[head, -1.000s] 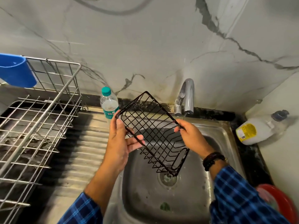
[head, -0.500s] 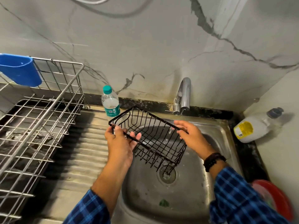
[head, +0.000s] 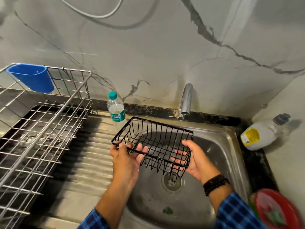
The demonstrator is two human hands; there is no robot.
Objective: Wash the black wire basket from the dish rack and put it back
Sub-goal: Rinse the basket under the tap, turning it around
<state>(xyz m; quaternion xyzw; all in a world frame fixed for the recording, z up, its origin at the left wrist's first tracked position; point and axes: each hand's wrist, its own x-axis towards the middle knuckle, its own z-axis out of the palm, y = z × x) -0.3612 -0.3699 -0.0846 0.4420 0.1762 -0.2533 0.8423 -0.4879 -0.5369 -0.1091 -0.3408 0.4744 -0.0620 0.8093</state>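
A stainless steel sink (head: 219,146) sits in a counter against a grey marble-patterned wall (head: 148,55), with a ribbed drainboard (head: 92,156) to its left and a chrome faucet (head: 186,100) at its far edge. A cable loops across the wall up top.

The black wire basket (head: 158,134) is held over the sink basin, mouth up and roughly level, above the drain (head: 171,180). The left hand (head: 127,156) holds its near-left corner: the rim wire crosses the fingers, which lie fairly straight beneath it, and the thumb sits at the corner. The right hand (head: 196,156) clasps the basket's right end — thumb up at the rim outside, fingers showing through the wires from underneath. A dark beaded bracelet (head: 214,182) is on that wrist; both sleeves are blue plaid.

The basket holds nothing. At left stands the steel dish rack (head: 41,129) on a dark tray, a blue cup (head: 33,76) hooked on its far rail; its inside is not visible. A water bottle (head: 116,108) with a teal cap stands at the far end of the drainboard, partly filled. On the right counter lies a pale jug (head: 260,134) with a yellow label — on its side, dark cap on. A red dish (head: 277,210) is at the near right edge, blurred.
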